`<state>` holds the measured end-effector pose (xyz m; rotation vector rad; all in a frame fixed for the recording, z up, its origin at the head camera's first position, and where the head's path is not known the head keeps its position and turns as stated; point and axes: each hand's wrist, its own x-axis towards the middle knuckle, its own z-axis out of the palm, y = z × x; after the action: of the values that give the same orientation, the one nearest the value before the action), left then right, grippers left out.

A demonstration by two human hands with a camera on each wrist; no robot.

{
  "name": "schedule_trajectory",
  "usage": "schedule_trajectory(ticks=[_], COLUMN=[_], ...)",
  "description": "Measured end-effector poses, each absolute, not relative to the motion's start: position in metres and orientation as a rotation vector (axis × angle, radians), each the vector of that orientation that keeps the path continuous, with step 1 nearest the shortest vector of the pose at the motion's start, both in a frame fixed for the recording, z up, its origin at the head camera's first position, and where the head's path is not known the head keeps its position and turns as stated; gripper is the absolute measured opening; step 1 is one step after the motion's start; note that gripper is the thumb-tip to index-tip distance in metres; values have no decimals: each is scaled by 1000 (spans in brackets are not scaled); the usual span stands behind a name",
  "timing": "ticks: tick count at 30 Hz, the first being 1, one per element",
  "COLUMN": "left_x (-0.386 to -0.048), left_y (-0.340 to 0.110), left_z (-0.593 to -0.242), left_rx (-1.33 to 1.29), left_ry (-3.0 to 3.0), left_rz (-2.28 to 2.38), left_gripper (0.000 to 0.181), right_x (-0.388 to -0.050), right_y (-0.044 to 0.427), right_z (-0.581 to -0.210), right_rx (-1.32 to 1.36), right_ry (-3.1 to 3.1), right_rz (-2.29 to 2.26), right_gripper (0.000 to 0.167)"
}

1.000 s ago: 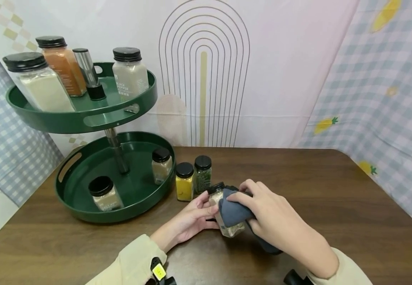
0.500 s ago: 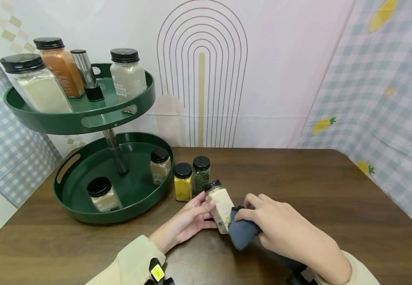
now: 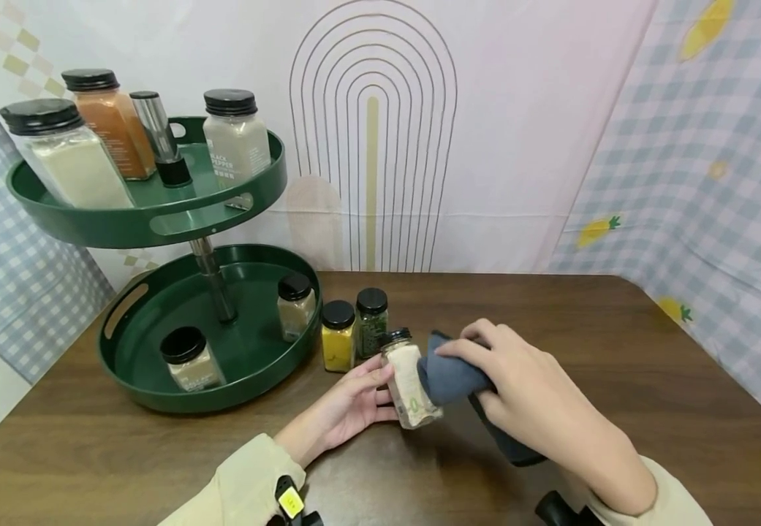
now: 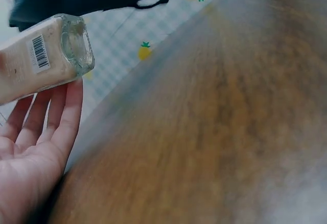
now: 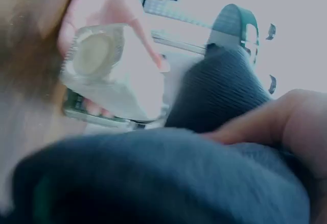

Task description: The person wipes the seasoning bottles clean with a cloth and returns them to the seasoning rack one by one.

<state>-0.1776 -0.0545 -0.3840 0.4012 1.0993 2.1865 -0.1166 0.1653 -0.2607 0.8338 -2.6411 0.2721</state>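
Observation:
My left hand holds a glass spice jar with a black lid, tilted above the table, thumb on one side and fingers behind. In the left wrist view a barcode label shows on the jar, near its clear base. My right hand grips a dark blue-grey cloth, bunched at the jar's right side, with a loose end hanging below. In the right wrist view the cloth fills the foreground. Just behind the left fingertips stand a yellow spice jar and a green herb jar.
A two-tier green rack stands at the left. Its upper tray bears an orange spice jar, a pale powder jar and a black pepper jar. Two small jars sit in the lower tray. The brown table extends rightward.
The right hand and cloth moved off the jar's front to the lower right, then back up against its right side. The left hand keeps hold of the jar, turned slightly more upright.

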Motion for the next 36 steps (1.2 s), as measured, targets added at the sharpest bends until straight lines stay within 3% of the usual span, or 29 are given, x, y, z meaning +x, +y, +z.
schedule_trajectory(ticks=[7, 16, 36], left_x=[-180, -178, -178], left_y=[-56, -57, -55], left_z=[-386, -384, -386], left_rx=[517, 445, 486], left_ry=[1039, 984, 1066], left_rz=[2168, 2219, 2206], left_gripper=[41, 42, 45], right_x=[-123, -119, -115], right_y=[153, 156, 168], right_z=[-274, -274, -270], right_rx=[756, 817, 906], right_ry=[-2622, -2685, -2874], right_rz=[383, 286, -34], right_gripper=[52, 46, 48])
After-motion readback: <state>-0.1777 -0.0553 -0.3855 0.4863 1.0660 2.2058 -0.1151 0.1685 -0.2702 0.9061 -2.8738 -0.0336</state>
